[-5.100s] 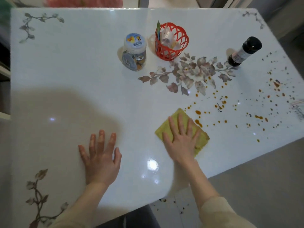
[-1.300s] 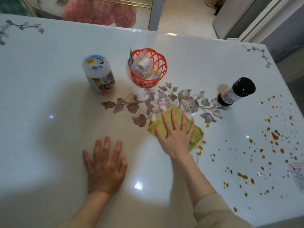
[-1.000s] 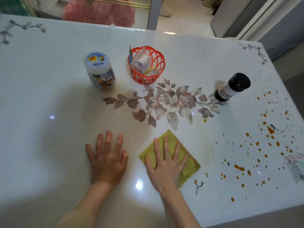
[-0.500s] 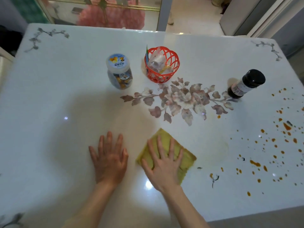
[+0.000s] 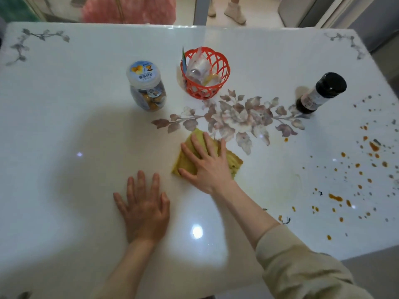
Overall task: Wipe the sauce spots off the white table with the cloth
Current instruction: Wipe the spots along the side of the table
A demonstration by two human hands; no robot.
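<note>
We see the right hand point(image 5: 207, 167) laid flat on the yellow-green cloth point(image 5: 232, 162), fingers straight and spread, pressing it to the white table point(image 5: 64, 126); the cloth shows past the fingertips on the far side, between the thumb and forefinger, and as a rumpled corner out beyond the little finger; it lies near the middle of the table, its far tip touching the lower edge of the printed flower spray point(image 5: 237, 115); the left hand point(image 5: 144, 210) rests palm down on the bare top, fingers straight and slightly apart, nearer to us and to the left of the cloth, close beside it but not touching it or the other hand; we find the sauce spots point(image 5: 334, 197), orange-brown dots and a few larger blots, scattered over the right part of the table, well apart from the cloth, with a faint smeared ring between the two; a beige sleeve point(image 5: 302, 266) covers the right forearm up to above the wrist; farther back stand a clear jar with a white lid point(image 5: 146, 89), a red openwork basket point(image 5: 203, 93) holding small packets, and, to the right, a dark bottle with a black cap point(image 5: 319, 93); beyond the far edge we make out someone's feet point(image 5: 233, 9) on the floor
</note>
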